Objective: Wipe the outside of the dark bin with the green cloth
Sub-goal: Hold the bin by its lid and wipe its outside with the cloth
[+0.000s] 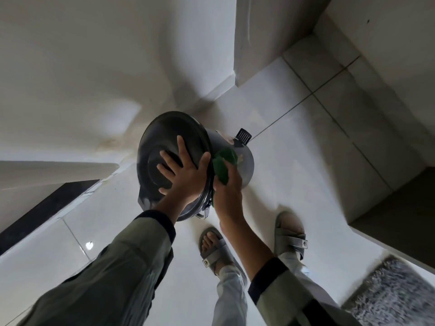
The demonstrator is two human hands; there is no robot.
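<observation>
From the head camera, the dark bin [244, 158] is round, smooth and shiny, and it stands on the glossy white tiled floor [306, 161] near the wall, with its domed lid [164, 137] tipped toward the person. The left hand [186, 172] lies flat on the lid with its fingers [181, 147] spread wide, holding nothing. The right hand [229, 184] has its fingers curled tight around the soft, crumpled green cloth [223, 161], pressing it against the bin's side just above two grey strap sandals [214, 250], whose small badges are too tiny to read.

right fingers [231, 171] hidden behind green cloth [223, 162]
</observation>
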